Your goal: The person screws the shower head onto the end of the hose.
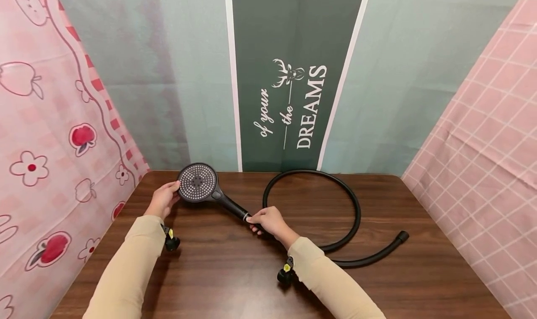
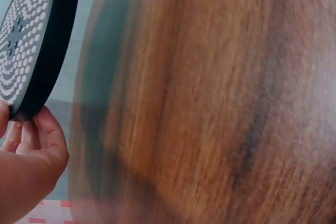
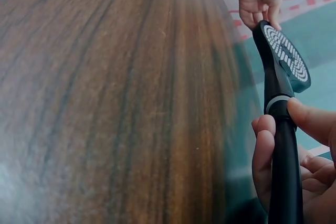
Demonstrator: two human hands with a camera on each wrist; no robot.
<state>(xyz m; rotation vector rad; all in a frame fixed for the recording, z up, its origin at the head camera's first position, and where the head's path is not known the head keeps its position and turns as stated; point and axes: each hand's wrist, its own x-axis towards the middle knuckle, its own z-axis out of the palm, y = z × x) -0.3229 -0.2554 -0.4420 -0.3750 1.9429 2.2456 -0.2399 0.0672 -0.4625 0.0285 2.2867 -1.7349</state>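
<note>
Sleeves, backdrop lettering: "DREAMS".

dark wooden table, coiled black hose

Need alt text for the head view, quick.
Two hands hold a black shower head over a wooden table: the left hand at its round face, the right hand gripping the handle's end, where a black hose loops away.
</note>
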